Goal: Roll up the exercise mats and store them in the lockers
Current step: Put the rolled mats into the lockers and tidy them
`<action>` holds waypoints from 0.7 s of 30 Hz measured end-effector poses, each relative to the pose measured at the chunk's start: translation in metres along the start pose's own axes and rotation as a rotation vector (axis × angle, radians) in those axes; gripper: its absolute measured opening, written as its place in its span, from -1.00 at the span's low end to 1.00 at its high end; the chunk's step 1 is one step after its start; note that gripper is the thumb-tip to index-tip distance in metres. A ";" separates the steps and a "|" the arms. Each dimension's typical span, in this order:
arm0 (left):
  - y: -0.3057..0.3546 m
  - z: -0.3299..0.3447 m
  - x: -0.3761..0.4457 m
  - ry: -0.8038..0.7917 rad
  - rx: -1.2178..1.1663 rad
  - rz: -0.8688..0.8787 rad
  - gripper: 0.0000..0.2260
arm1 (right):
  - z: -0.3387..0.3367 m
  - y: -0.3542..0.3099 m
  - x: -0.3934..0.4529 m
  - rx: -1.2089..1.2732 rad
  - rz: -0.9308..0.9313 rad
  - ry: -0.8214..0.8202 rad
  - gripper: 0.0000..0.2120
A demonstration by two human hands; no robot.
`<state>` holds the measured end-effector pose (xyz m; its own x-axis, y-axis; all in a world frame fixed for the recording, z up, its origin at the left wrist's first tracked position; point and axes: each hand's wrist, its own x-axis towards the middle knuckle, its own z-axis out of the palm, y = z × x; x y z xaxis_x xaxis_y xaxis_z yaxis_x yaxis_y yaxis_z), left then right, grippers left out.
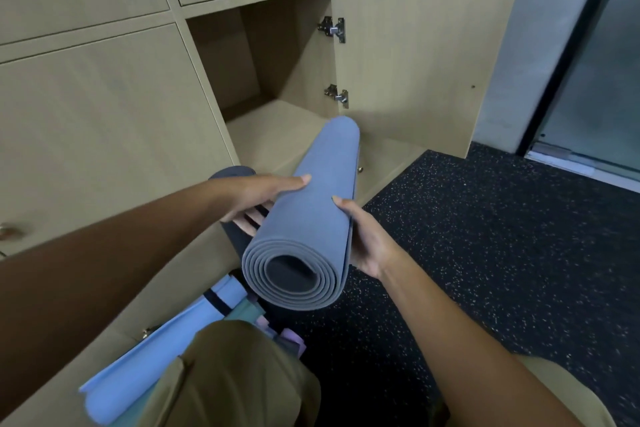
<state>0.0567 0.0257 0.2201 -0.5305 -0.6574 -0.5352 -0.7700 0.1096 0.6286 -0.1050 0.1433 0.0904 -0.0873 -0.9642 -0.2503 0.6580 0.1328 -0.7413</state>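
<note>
Mat [311, 204], rolled, held between left hand [258, 198] and right hand [367, 239].

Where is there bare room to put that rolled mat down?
Inside the open locker, between its left wall and the hinged door, the floor shows bare. The speckled floor right of the grey mat is free too. Lower left is crowded with other mats.

Grey-blue mat [311, 218], tightly rolled, tilted, far end pointing 12 o'clock into open locker [277, 121]. Dark rolled mat [231, 173] at its 9 o'clock. Light-blue mat [162, 347] at 7 o'clock.
</note>
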 end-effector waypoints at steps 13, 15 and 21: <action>0.009 0.019 0.037 0.017 -0.653 0.006 -0.34 | 0.001 -0.037 0.015 -0.358 -0.154 0.050 -0.51; 0.017 0.020 0.046 0.115 -0.685 -0.030 -0.16 | 0.001 -0.038 0.017 -0.442 -0.134 0.055 -0.45; 0.038 0.012 0.086 0.445 -0.688 -0.023 -0.08 | 0.001 -0.051 0.027 -0.588 -0.011 0.030 -0.36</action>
<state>-0.0224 -0.0176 0.1910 -0.2159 -0.9039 -0.3693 -0.3121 -0.2945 0.9033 -0.1398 0.1102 0.1222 -0.1191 -0.9605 -0.2516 0.1328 0.2358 -0.9627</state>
